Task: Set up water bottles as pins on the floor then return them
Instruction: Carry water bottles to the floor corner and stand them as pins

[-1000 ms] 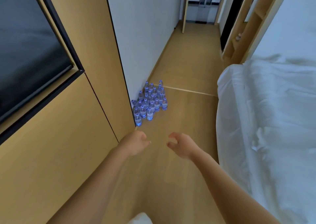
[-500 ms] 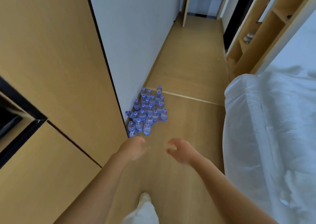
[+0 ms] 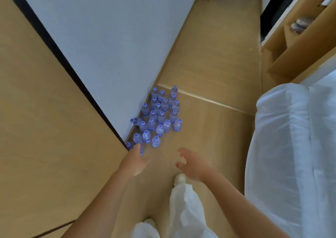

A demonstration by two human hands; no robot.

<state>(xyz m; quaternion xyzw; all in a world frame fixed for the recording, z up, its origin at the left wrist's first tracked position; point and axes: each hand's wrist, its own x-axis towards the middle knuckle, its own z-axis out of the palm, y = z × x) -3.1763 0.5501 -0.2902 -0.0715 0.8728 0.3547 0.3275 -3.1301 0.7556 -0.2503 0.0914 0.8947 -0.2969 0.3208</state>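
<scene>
Several small clear water bottles point(image 3: 157, 114) with blue caps stand in a tight cluster on the wooden floor, against the foot of the white wall. One bottle point(image 3: 135, 120) at the cluster's left edge lies tipped against the wall. My left hand point(image 3: 135, 160) reaches forward with fingers extended and holds nothing; its fingertips overlap the nearest bottle point(image 3: 141, 151), and I cannot tell whether they touch it. My right hand point(image 3: 192, 165) hovers open, fingers loosely spread, a short way in front of the bottles.
A wooden cabinet point(image 3: 54, 119) fills the left side. A bed with white sheets point(image 3: 294, 146) lines the right. My white-trousered leg and shoe point(image 3: 180, 178) stand on the floor below my hands. Wooden shelving point(image 3: 298, 37) stands far right along the corridor.
I have walked closer to the bottles and the view has tilted down. Both hands have reached forward, the left now at the nearest bottle.
</scene>
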